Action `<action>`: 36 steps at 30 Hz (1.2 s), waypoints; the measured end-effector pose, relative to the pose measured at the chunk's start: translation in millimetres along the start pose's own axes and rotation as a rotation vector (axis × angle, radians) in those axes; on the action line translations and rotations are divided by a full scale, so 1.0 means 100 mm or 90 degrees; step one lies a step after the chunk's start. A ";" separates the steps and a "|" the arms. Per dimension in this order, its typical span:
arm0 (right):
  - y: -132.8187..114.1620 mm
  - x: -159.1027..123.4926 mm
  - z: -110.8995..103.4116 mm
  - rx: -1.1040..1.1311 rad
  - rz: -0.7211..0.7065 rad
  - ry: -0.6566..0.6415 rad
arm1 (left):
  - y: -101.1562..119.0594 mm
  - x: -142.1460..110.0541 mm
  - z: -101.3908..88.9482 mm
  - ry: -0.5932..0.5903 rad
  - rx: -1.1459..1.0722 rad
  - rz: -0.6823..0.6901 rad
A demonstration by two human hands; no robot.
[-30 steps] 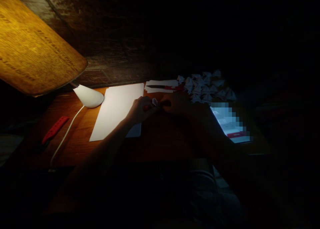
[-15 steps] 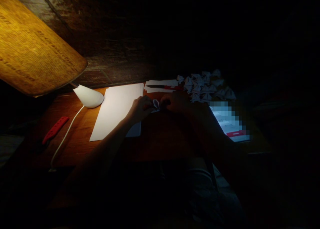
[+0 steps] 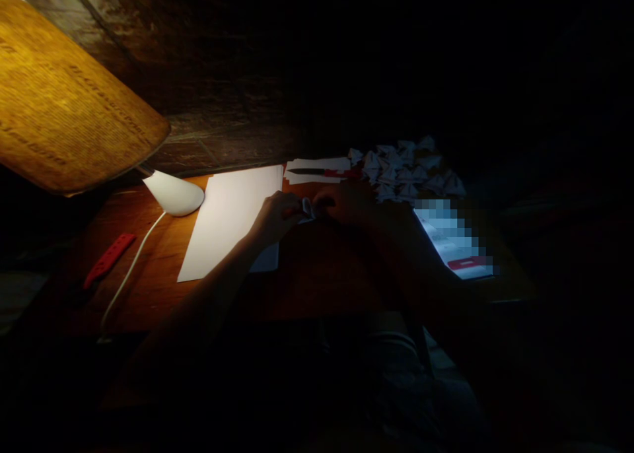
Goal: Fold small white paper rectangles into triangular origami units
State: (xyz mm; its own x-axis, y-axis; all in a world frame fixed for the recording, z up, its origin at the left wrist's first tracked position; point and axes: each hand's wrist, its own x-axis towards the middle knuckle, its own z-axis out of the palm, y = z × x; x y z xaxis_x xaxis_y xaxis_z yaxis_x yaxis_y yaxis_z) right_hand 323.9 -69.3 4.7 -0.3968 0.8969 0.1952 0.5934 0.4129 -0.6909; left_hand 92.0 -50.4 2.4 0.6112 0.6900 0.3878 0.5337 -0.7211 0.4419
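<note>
A small folded piece of white paper [image 3: 307,209] is between my two hands, above the middle of the wooden table. My left hand [image 3: 278,214] pinches its left side, fingers closed. My right hand [image 3: 333,203] lies in deep shadow with its fingers bent and pressed together at the paper's right side. Beneath and left of my left hand lies a stack of white paper sheets [image 3: 222,209]. Behind my hands a knife [image 3: 321,172] with a dark blade and red handle rests on smaller cut sheets [image 3: 297,166].
Several folded paper pieces [image 3: 396,169] cluster at the back right. A lit tablet-like screen [image 3: 446,238] lies on the right. Left are a lamp with a white base [image 3: 176,194] and wide yellow shade [image 3: 74,103], its white cord [image 3: 131,275], and a red power strip [image 3: 109,260].
My right hand has shifted slightly left along the folded paper. My left hand keeps its grip almost unmoved. The whole view has drifted a little.
</note>
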 end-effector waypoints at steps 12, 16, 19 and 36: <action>-0.03 -0.01 -0.05 -0.037 0.025 0.021 | 0.02 0.00 0.00 0.012 -0.017 -0.004; -0.03 -0.01 -0.04 0.005 0.011 0.014 | 0.03 0.00 -0.01 0.000 -0.020 -0.001; -0.03 0.00 -0.04 0.022 0.018 0.011 | 0.02 0.00 0.00 -0.007 -0.010 -0.006; -0.08 -0.03 -0.03 0.015 0.021 0.012 | 0.05 0.00 -0.01 -0.014 -0.034 -0.023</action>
State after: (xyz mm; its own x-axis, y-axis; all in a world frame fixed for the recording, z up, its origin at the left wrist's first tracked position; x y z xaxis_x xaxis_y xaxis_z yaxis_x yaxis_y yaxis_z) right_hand 322.6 -74.3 11.5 -0.3634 0.9131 0.1847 0.5892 0.3789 -0.7136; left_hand 93.7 -53.4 5.7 0.6051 0.7133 0.3535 0.5242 -0.6912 0.4975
